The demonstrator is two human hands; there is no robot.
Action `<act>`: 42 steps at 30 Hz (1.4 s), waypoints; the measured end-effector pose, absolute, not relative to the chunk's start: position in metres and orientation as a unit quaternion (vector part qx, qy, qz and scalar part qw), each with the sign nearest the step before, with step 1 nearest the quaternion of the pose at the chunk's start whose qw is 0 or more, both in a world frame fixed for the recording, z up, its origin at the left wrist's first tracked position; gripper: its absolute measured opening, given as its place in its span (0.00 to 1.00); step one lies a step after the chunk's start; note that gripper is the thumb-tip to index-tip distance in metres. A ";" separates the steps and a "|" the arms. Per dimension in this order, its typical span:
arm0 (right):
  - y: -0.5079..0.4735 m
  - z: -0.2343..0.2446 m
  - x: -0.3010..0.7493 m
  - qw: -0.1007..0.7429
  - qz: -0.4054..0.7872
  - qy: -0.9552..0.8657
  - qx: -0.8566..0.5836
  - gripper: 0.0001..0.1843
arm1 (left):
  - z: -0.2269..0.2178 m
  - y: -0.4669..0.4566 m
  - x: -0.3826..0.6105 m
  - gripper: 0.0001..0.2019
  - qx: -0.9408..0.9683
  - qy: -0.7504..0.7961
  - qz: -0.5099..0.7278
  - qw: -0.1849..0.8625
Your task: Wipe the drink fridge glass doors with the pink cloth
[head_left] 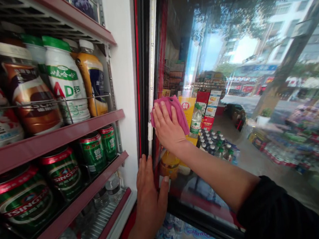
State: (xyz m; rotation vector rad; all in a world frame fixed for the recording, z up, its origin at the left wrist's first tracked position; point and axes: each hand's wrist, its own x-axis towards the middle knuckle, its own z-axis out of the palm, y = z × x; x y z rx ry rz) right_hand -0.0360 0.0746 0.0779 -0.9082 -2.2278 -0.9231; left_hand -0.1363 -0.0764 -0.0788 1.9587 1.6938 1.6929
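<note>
My right hand (167,128) presses a pink cloth (176,109) flat against the inner side of the open glass fridge door (242,91), near its hinge edge. The fingers lie spread over the cloth. My left hand (150,194) rests lower down on the door's edge (150,142), fingers stretched upward and thumb wrapped round the frame, bracing it. The glass mirrors a street, buildings and stacked goods.
To the left the fridge shelves (66,132) hold white and brown drink bottles (64,81) above, green beer cans (93,152) in the middle and water bottles (112,186) at the bottom. A white fridge side wall (123,82) separates shelves from door.
</note>
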 end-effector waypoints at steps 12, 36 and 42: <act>0.072 0.043 -0.024 0.255 -0.317 -0.861 -0.305 0.43 | -0.067 -0.099 -0.130 0.40 0.624 0.556 0.549 -0.002; -0.052 -0.003 0.260 0.173 -0.440 -0.776 -0.416 0.42 | -0.070 -0.121 -0.080 0.41 0.651 0.503 0.568 0.033; -0.014 0.011 0.170 0.144 -0.382 -0.822 -0.397 0.40 | -0.064 -0.117 -0.083 0.42 0.660 0.504 0.556 0.025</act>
